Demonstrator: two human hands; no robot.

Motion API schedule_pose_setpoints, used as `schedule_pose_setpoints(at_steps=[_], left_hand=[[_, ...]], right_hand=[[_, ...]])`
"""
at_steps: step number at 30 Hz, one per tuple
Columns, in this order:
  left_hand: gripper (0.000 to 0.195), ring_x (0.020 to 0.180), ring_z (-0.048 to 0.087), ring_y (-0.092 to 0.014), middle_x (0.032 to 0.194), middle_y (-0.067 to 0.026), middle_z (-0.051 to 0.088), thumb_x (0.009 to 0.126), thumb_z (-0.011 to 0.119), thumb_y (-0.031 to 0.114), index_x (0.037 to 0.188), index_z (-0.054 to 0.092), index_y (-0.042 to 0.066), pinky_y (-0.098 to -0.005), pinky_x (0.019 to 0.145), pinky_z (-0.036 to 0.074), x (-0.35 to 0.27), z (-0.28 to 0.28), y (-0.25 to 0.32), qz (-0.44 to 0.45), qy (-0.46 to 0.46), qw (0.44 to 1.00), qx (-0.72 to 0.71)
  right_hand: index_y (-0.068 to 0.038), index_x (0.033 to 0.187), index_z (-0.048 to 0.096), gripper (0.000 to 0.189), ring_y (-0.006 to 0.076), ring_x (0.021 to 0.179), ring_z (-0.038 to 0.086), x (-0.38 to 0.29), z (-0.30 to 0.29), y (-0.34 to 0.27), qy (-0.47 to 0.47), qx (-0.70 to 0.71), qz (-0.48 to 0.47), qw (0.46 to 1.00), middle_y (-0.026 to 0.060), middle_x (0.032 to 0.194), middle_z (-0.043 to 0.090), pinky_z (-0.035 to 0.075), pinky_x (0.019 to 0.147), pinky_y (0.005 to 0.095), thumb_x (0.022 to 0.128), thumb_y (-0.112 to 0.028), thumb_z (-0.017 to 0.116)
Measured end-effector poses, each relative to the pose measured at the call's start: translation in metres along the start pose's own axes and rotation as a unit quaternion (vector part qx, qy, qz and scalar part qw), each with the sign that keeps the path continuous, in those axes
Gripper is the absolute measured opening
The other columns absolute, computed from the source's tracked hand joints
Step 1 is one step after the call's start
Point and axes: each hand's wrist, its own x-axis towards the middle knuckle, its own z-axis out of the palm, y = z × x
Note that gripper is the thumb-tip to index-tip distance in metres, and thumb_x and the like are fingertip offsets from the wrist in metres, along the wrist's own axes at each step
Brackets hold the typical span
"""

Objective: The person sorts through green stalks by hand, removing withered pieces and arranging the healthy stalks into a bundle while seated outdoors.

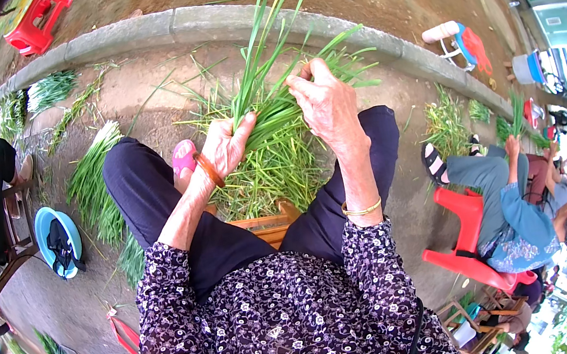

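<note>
My left hand (228,144), with a brown bangle at its wrist, is closed around a bunch of long green leafy stalks (275,111) that look like garlic chives. Above and right of it, my right hand (324,99) has its thumb and fingertips pinched together at the bunch's upper right side; what lies between them is too small to tell. Loose green and yellowish leaves (277,172) are heaped on the ground between my knees. Beside my left knee lies a pile of stalks (99,185) with pale ends towards the top.
A concrete curb (220,21) curves across the front. On the left stands a light blue basin (76,231) with a black item inside, near a seated person. Another person sits on a red plastic chair (461,218) at right, by more greens (446,126). A red stool (35,27) stands beyond the curb.
</note>
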Motion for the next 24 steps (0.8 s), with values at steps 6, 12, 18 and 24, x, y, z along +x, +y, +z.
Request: schedule_pose_setpoints(at_steps=[6,12,18,24], left_hand=[[0.040,0.043,0.033,-0.003,0.046,0.0063,0.040,0.088,0.046,0.036,0.071,0.061,0.002,-0.0227,0.040,0.025,0.002,0.002,-0.001,0.003,0.012,1.000,0.004],[0.035,0.044,0.035,-0.002,0.052,0.0067,0.045,0.088,0.047,0.035,0.080,0.062,0.004,-0.0216,0.040,0.026,0.004,0.001,-0.003,-0.009,0.029,0.999,-0.028],[0.034,0.043,0.037,-0.002,0.052,0.0061,0.046,0.088,0.046,0.035,0.094,0.062,0.005,-0.0205,0.039,0.027,0.006,-0.001,-0.003,-0.008,0.057,0.997,-0.046],[0.036,0.043,0.039,-0.003,0.055,0.0039,0.049,0.089,0.045,0.034,0.100,0.061,0.005,-0.0203,0.040,0.031,0.005,-0.001,0.001,0.011,0.069,0.996,-0.048]], right_hand=[[-0.010,0.070,0.061,0.010,0.0206,0.082,0.049,0.007,0.001,0.006,0.062,-0.061,-0.080,0.993,0.0025,0.081,0.052,0.038,0.071,0.0340,0.061,-0.008,0.058],[-0.010,0.068,0.060,0.013,0.0194,0.086,0.047,0.010,0.001,-0.001,0.156,-0.104,-0.138,0.973,0.0006,0.083,0.054,0.034,0.077,0.0368,0.056,-0.011,0.059],[-0.010,0.076,0.061,0.016,0.0176,0.082,0.049,0.010,-0.001,-0.007,0.132,-0.116,-0.127,0.976,-0.0013,0.080,0.054,0.032,0.080,0.0357,0.061,-0.009,0.063],[-0.009,0.075,0.060,0.015,0.0175,0.077,0.052,0.009,0.002,-0.008,0.140,-0.073,-0.130,0.979,0.0008,0.079,0.054,0.036,0.076,0.0353,0.060,-0.008,0.061]])
